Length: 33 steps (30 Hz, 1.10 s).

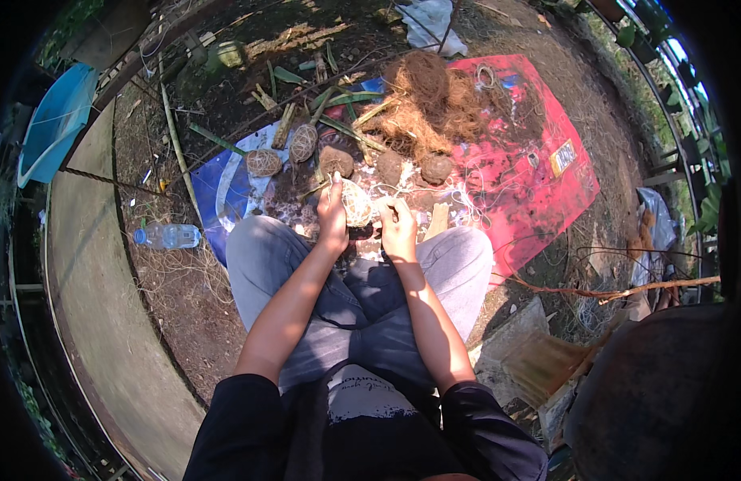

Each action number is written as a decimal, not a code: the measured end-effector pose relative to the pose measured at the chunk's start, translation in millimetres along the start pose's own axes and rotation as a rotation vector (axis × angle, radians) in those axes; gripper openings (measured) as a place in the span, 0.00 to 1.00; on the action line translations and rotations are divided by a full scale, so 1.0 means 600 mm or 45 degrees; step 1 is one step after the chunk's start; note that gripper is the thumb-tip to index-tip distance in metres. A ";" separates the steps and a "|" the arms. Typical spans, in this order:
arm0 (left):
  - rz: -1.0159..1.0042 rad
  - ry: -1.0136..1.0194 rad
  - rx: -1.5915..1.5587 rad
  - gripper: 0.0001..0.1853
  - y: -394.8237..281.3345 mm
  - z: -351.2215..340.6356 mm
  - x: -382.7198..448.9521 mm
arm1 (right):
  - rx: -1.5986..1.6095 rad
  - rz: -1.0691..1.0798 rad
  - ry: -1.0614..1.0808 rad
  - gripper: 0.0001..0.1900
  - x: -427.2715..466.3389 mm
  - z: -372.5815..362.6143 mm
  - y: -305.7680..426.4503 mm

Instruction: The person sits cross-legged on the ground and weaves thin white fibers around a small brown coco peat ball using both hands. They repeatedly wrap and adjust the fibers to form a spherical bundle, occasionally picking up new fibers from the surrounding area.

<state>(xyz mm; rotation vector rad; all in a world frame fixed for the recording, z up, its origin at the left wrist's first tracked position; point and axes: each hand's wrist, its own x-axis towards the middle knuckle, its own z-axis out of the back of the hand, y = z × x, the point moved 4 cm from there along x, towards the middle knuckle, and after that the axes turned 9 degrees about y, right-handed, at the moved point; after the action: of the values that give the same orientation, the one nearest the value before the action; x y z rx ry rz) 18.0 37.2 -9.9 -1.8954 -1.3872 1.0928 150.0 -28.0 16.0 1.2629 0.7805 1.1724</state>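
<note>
My left hand [332,216] grips a ball wrapped in pale string [357,204], its thumb up along the ball's side. On the ball's other side, my right hand [399,223] pinches the string [379,198] between thumb and fingers. The string runs off to a loose tangle [473,201] at the right. Just beyond my hands sit three brown, unwrapped balls: one [336,161] at the left, one [389,167] in the middle and one [436,169] at the right. Two string-wrapped balls with green leaves, one [263,162] and another [303,143], lie farther left.
A red and blue printed sheet [544,222] covers the ground before my crossed legs. Brown coir-like fibre [424,84] is heaped at its back. A plastic bottle [168,235] lies at the left, near a concrete edge [88,240]. A thin branch [641,290] juts in from the right.
</note>
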 end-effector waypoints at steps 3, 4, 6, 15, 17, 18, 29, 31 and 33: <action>0.008 0.009 -0.002 0.21 0.004 0.005 0.005 | 0.238 -0.130 0.025 0.08 -0.001 -0.004 -0.007; 0.022 0.017 -0.011 0.21 0.009 0.012 0.009 | 0.173 -0.079 0.047 0.08 -0.001 -0.004 0.002; 0.027 0.003 0.009 0.22 0.013 0.016 0.011 | 0.061 -0.005 0.074 0.07 -0.003 0.000 0.014; 0.008 -0.009 0.076 0.22 0.012 0.014 0.009 | -0.376 0.222 0.089 0.06 -0.001 0.008 0.033; 0.014 -0.038 0.153 0.21 0.007 0.009 0.005 | -0.436 0.253 0.056 0.06 -0.003 0.005 0.032; -0.005 -0.036 0.157 0.19 0.006 0.010 0.006 | -0.438 0.255 0.032 0.06 -0.002 0.003 0.029; -0.053 0.048 0.143 0.21 0.012 0.011 0.002 | 0.292 -0.219 0.028 0.08 -0.003 -0.008 -0.023; -0.055 0.019 0.169 0.22 0.011 0.009 0.000 | 0.487 -0.303 0.057 0.09 -0.005 -0.015 -0.041; -0.062 0.007 0.194 0.24 0.008 0.004 -0.003 | 0.627 -0.380 0.062 0.09 -0.007 -0.016 -0.054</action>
<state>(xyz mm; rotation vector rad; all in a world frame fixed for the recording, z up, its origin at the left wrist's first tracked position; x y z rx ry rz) 18.0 33.9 -14.7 -1.7465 -1.3012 1.1355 147.3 -26.0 -17.6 1.4534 1.3003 0.7934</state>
